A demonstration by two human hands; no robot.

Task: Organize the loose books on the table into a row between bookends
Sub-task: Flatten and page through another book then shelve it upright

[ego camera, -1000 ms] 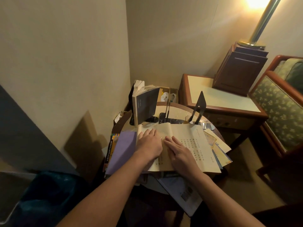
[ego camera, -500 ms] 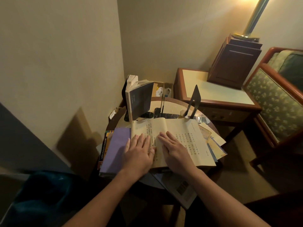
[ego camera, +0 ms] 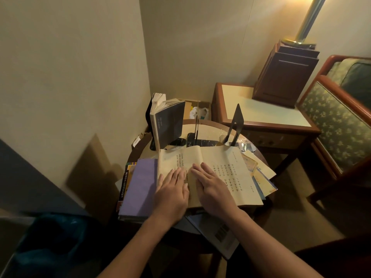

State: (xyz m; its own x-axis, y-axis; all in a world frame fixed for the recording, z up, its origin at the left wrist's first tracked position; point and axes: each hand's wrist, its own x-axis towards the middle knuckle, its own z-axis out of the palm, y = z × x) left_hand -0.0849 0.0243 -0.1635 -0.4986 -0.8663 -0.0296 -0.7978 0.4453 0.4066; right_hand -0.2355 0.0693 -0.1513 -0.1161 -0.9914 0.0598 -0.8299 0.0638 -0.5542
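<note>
Pressing flat on an open book (ego camera: pixel 208 173), the left hand (ego camera: pixel 172 193) and right hand (ego camera: pixel 212 189) lie side by side near its spine, fingers stretched out and palms down, gripping nothing. The open book lies on top of a loose pile on the round table (ego camera: pixel 202 125), its pages showing columns of print. Just left of it a purple book (ego camera: pixel 140 187) lies flat over other books, and more books and papers stick out under its right edge and toward the viewer. At the table's far left a dark book (ego camera: pixel 168 123) stands upright, pages fanned a little at the top, against a bookend that is mostly hidden. A thin bookend (ego camera: pixel 197 125) stands near the middle, and a black bookend (ego camera: pixel 235 123) stands to the right, well apart from the dark book. A side table (ego camera: pixel 261 113) sits behind.
</note>
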